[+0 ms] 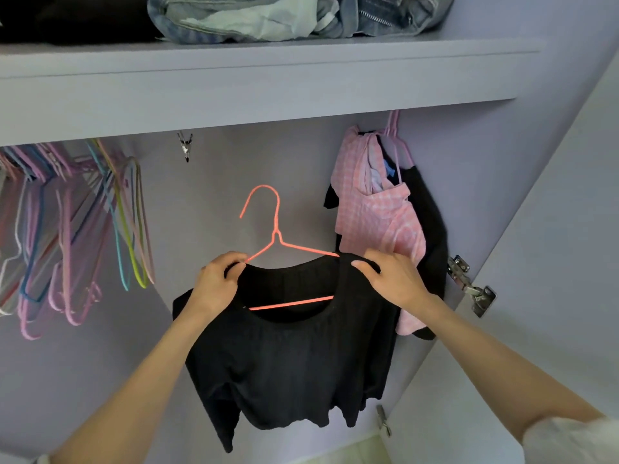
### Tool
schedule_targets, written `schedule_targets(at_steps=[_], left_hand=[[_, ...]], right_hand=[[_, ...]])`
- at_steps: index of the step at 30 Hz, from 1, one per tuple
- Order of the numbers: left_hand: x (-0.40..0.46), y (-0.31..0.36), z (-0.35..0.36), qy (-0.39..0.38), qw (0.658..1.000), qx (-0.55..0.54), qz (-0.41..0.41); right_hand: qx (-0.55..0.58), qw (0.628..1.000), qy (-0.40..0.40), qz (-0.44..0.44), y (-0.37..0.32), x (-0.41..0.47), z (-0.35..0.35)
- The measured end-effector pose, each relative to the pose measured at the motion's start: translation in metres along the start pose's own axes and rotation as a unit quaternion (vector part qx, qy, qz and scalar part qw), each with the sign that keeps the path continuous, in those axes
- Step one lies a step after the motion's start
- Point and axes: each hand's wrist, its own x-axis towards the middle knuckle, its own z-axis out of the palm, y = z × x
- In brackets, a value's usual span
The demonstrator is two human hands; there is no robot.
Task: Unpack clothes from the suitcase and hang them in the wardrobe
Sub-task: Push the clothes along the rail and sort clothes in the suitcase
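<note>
Your left hand (214,283) and right hand (392,279) pinch the black top (294,363) at its shoulders on the hanger (278,239); it's soft, light, slips easily.

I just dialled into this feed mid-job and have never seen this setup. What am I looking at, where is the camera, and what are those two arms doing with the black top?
There is no machine here: the arms belong to a person, and the one picture comes from a camera worn on their head, looking forward and down into an open wardrobe. The left hand and the right hand each pinch a shoulder of a black top, which is draped on an orange hanger. The hanger's hook is free in the air, not yet on anything. To the left hangs a bunch of empty coloured hangers. To the right, a pink checked garment and a dark one already hang. Above is a shelf with folded jeans on it. The suitcase is not in view.
</note>
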Motion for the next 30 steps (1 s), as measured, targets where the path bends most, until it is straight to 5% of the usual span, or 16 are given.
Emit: schedule_targets(at_steps=[3,10,18,22,30], left_hand=[[0.004,0.007,0.003,0.018,1.000,-0.003,0.013],[-0.002,0.052,0.006,0.101,0.972,0.095,0.191],[-0.005,0.126,0.001,0.281,0.841,0.242,0.395],[0.001,0.152,-0.012,0.344,0.791,0.328,0.385],[0.016,0.152,-0.031,0.352,0.789,0.396,0.311]], right_hand=[[-0.037,0.998,0.046,0.033,0.005,-0.002,-0.002],[-0.085,0.976,0.103,0.172,0.011,-0.001,-0.019],[0.050,0.953,0.186,0.235,0.015,0.022,-0.041],[0.103,0.942,0.205,0.244,0.009,0.047,-0.064],[0.098,0.948,0.158,0.259,-0.008,0.083,-0.090]])
